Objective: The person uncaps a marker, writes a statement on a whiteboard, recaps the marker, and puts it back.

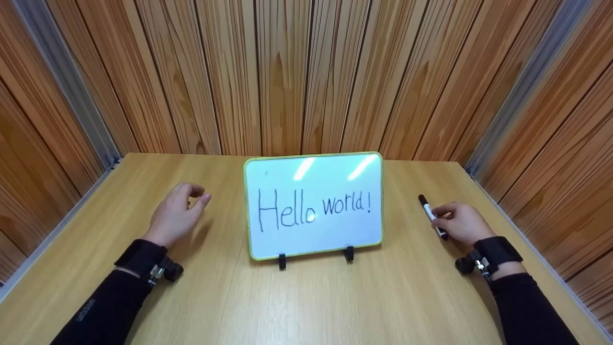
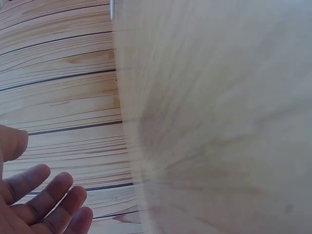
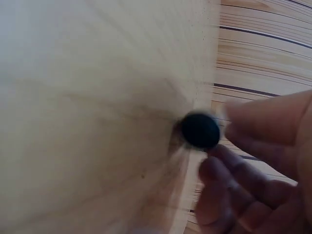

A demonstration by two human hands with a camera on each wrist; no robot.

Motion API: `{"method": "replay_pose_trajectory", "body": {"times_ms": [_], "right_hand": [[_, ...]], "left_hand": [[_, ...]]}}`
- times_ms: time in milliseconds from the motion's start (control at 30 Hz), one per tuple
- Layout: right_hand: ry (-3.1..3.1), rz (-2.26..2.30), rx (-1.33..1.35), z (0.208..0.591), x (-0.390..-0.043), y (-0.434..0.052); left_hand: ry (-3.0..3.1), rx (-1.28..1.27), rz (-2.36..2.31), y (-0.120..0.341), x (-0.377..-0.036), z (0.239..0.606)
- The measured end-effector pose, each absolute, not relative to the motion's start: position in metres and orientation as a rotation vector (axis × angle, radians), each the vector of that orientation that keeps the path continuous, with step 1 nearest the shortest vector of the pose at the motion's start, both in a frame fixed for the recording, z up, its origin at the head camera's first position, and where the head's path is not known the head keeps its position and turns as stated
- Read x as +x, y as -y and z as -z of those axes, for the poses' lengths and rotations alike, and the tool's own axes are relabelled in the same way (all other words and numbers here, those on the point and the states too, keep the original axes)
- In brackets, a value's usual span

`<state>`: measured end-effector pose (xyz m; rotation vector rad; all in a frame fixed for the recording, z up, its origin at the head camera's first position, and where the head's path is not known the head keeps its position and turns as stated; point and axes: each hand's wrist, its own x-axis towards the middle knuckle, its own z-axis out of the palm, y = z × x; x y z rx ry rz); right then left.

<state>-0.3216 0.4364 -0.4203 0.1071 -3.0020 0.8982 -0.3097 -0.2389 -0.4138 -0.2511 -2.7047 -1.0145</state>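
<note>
- Looking down from the head view, a light wooden tabletop (image 1: 306, 297) sits inside wood-panelled walls (image 1: 287, 72), with a small whiteboard (image 1: 313, 206) propped upright near its middle.
- The whiteboard has a yellow-green frame, stands on two small black feet and bears the handwritten words "Hello world!".
- The right hand (image 1: 462, 223) rests on the tabletop to the right of the whiteboard, well apart from it, its fingers curled round a marker (image 1: 432, 215).
- The marker has a white barrel and a black cap, and its capped end points up and away from the person.
- The left hand (image 1: 177, 213) is on the other side of the whiteboard, apart from it, relaxed with loosely bent fingers and holding nothing.
- Both arms wear dark sleeves and a black wrist strap with a small camera.
- From the left wrist view, the left hand's fingers (image 2: 46, 204) show at the lower left, relaxed and slightly parted, above the blurred tabletop (image 2: 219, 122); the panelled wall (image 2: 58, 83) fills the left.
- From the right wrist view, the marker's round black end (image 3: 200, 130) faces the camera, blurred, pinched by the right hand's fingers (image 3: 253, 146) just over the tabletop (image 3: 97, 107).
</note>
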Motion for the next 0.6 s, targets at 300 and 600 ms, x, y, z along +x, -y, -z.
{"method": "replay_pose_trajectory", "body": {"times_ms": [300,600], "right_hand": [[3.065,-0.977,0.087,0.4186,-0.324,-0.4294],[3.02,-0.876,0.073,0.4131,-0.3201,-0.4336]], "left_hand": [[2.728,-0.237,1.015,0.2408,-0.3061,0.4109],[2.731,-0.246,0.971,0.2446,-0.3064,0.4103]]}}
